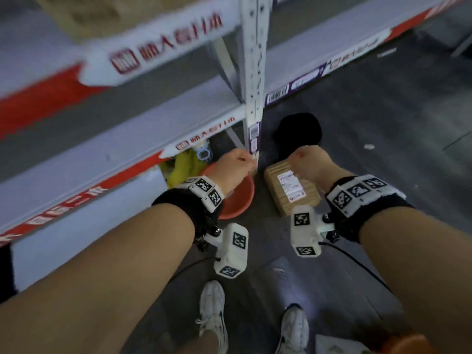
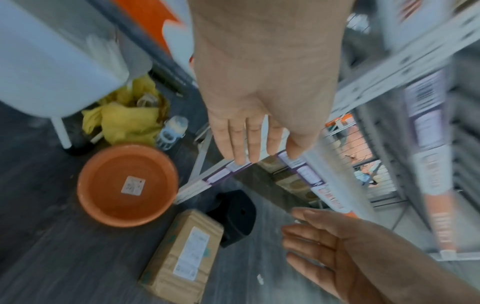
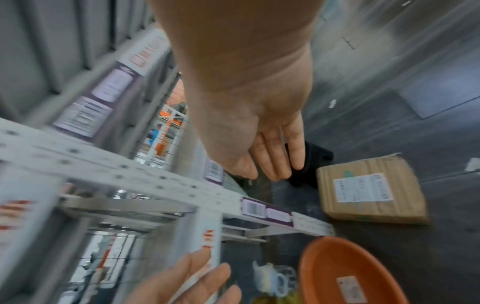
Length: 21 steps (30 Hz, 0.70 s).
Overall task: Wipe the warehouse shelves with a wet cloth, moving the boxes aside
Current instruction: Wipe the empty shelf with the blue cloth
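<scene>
Both hands are hanging empty above the floor in front of the shelves (image 1: 122,159). The left hand (image 2: 262,115) is showing straight, spread fingers in its wrist view, and the right hand (image 3: 262,144) is doing the same in its own view; the head view is showing only their backs. The box (image 1: 291,190) is lying flat on the floor just beside the shelf post (image 1: 252,72), under the right hand. An orange basin (image 2: 127,185) is sitting left of the box, near the post. The left wrist view is revealing a yellow cloth (image 2: 124,119) bunched under the lowest shelf beside a small bottle (image 2: 171,131), mostly hidden from the head view. Open floor is stretching out to the right of the box.
</scene>
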Tool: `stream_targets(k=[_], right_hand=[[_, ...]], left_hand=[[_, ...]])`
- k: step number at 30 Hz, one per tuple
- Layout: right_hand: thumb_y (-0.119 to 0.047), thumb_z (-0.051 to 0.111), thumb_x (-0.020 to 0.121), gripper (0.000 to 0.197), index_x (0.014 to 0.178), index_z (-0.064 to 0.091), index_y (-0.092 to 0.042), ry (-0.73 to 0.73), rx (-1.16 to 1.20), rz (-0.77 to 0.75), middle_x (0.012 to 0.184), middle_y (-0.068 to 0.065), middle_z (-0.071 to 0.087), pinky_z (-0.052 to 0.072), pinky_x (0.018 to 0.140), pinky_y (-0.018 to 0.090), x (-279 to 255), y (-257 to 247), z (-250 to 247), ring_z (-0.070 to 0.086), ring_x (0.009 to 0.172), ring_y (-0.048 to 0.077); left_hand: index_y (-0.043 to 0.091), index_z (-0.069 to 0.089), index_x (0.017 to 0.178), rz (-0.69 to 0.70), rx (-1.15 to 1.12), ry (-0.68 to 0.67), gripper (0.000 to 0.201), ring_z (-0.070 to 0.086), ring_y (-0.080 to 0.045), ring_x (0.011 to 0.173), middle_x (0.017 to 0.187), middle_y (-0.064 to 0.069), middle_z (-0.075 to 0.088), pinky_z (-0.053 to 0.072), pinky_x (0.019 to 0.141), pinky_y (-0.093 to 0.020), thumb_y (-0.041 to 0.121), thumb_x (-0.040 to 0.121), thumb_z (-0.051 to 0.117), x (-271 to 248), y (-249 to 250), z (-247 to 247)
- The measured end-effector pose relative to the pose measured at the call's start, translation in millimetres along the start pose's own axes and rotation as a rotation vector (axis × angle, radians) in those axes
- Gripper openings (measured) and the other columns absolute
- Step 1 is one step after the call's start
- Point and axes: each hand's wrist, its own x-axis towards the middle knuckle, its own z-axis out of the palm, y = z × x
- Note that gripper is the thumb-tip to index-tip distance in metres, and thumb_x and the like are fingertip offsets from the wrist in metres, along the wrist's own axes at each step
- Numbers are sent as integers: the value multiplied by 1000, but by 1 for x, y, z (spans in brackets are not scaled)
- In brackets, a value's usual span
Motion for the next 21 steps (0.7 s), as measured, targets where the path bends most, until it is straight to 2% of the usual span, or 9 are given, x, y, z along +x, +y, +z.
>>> stream_targets(k=[2,5,8,10,13,16,18,19,21], right_hand=[[-14,46,94,28,111,63,0,37,30,-67,111,21,65,50,89,40,-33,-49,-36,61,104,37],[-14,47,93,23,100,66,-3,68,32,-200,103,20,66,51,89,40,-77,-119,-83,62,91,30],[-12,47,91,24,87,65,3,107,-21,-344,98,28,66,52,87,45,-133,-188,-127,63,93,39],[-13,47,91,24,84,63,3,120,-35,-417,97,29,66,53,83,43,-171,-226,-154,64,92,40],[-12,47,93,28,94,63,10,138,-108,-526,99,30,65,49,73,37,-217,-264,-185,61,82,32],[-14,47,93,27,101,66,2,180,-172,-618,103,19,67,44,76,30,-253,-294,-212,60,91,30],[-16,47,93,22,97,65,-4,217,-181,-679,102,14,66,42,71,23,-269,-310,-227,60,88,27],[-18,48,94,19,95,64,-8,230,-159,-697,100,12,64,41,68,22,-273,-317,-233,59,83,24],[-19,49,94,19,100,64,-9,263,-117,-724,97,6,60,43,74,26,-279,-328,-242,57,87,22]], left_hand=[[21,60,89,81,-15,47,3,61,-23,101,103,-7,66,48,94,-37,21,88,58,-40,50,-39],[15,59,96,186,9,121,11,60,-22,94,97,-6,63,46,86,-34,23,89,56,-90,118,-93],[14,58,94,279,-6,199,11,58,-23,87,90,-6,61,45,80,-33,24,91,55,-152,181,-142],[11,59,96,342,-21,259,13,61,-27,95,98,-10,64,47,82,-34,23,92,55,-192,215,-169],[3,60,102,397,-44,335,22,61,-27,97,104,-11,65,48,85,-33,22,93,55,-241,244,-193],[13,59,94,421,-105,406,15,62,-25,92,96,-6,63,50,84,-34,26,87,60,-276,261,-213],[19,58,91,408,-117,472,14,61,-21,91,97,-1,64,51,85,-34,31,85,60,-294,267,-230],[20,59,92,396,-127,500,16,62,-21,94,100,-1,65,51,88,-38,34,85,59,-298,268,-238],[20,58,96,371,-140,564,17,61,-21,96,103,-2,65,50,91,-43,34,86,57,-310,273,-253]])
